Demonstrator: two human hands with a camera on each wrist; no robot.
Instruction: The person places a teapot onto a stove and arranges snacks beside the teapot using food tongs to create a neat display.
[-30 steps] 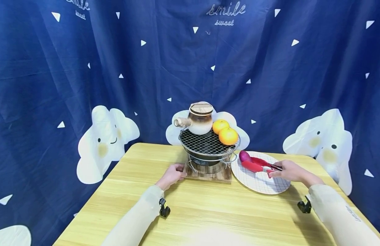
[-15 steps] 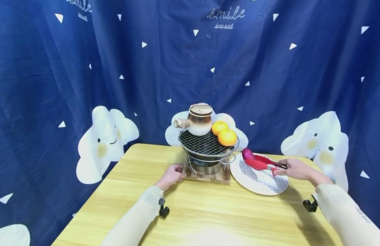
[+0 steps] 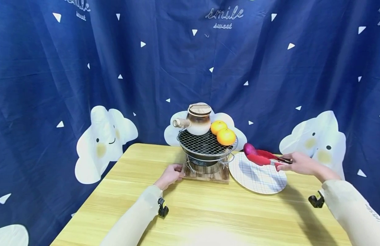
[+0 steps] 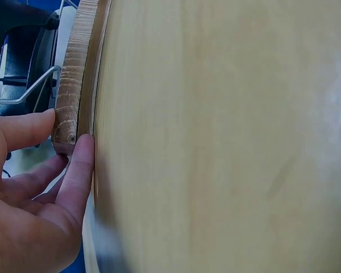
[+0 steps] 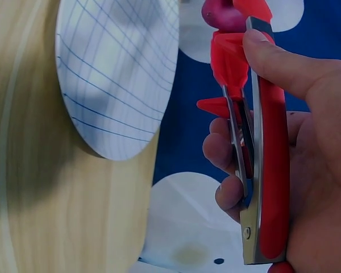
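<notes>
My left hand pinches the left front corner of a square wooden base, thumb above and fingers at its edge and below in the left wrist view. On that base stands a round black tabletop grill with a wire mesh. My right hand grips red-and-metal tongs, with fingers curled round the handles. Between the tongs' red tips sits a smooth purple rounded item, its kind unclear. Tongs and item hang above a white plate with blue grid lines, apart from it.
On the mesh, a brown-and-white clay pot with a wooden lid stands at the back, its side handle pointing left. Two oranges sit to its right. The wooden table ends at a blue curtain behind.
My right hand has raised the tongs and the purple item off the plate, shifting slightly right. The left hand keeps its hold on the base. The head view has moved slightly.
</notes>
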